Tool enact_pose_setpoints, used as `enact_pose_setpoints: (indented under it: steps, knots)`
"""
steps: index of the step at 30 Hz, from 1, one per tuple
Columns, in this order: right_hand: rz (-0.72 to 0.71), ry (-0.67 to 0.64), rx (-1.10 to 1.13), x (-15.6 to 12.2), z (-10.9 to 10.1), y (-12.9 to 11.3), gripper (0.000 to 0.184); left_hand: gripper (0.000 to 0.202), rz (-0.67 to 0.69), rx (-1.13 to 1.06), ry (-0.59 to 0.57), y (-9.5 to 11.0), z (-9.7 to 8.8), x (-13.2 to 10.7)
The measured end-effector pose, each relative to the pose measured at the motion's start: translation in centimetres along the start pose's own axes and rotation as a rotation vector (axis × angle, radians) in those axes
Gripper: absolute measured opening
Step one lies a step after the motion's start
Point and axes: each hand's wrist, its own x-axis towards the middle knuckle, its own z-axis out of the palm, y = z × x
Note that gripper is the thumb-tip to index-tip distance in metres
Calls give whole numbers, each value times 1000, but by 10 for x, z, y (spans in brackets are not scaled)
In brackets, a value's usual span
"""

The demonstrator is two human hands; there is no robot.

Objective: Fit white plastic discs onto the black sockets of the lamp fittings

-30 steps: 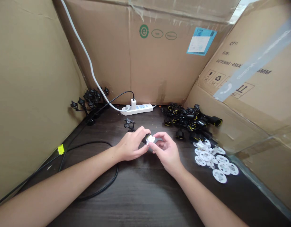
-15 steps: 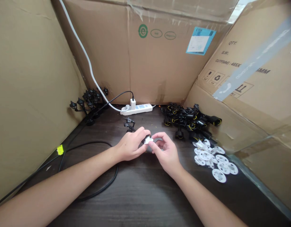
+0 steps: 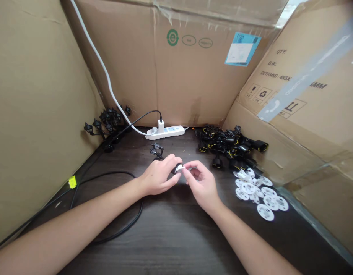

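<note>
My left hand [image 3: 158, 176] is closed around a small black device [image 3: 174, 169], whose black clip end [image 3: 156, 149] sticks out beyond my fingers. My right hand [image 3: 201, 184] pinches a small white round piece [image 3: 180, 167] against the end of that device, thumb and forefinger together. Both hands meet above the middle of the dark wooden table [image 3: 176, 236].
A heap of black devices with yellow wires [image 3: 228, 146] lies at the right back, with several white round discs [image 3: 259, 194] in front of it. More black clip devices [image 3: 107, 119] stand at the left back. A white power strip [image 3: 165, 132] and black cables [image 3: 119, 206] lie on the table. Cardboard boxes wall in three sides.
My right hand has turned the white piece and pressed it closer onto the end of the black device. My left hand has stayed in place.
</note>
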Motion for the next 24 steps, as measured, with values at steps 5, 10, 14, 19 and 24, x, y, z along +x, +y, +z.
enact_pose_setpoints:
  steps: [5, 10, 14, 19, 24]
  knots:
    - [76, -4, 71, 0, 0, 4, 23, 21, 18, 3, -14, 1, -1, -1]
    - [87, -7, 74, 0, 1, 4, 25, 22, 13, 20, 1, 0, 1, 0]
    - [83, -13, 58, 0, 1, 4, 24, 24, 11, 33, 27, 0, 3, 1]
    - [83, -38, 37, -1, 0, 2, 22, 25, 29, 31, 65, 0, 2, 1]
    - [109, -54, 22, -1, 0, 1, 25, 25, 42, 36, 87, -1, 3, 1]
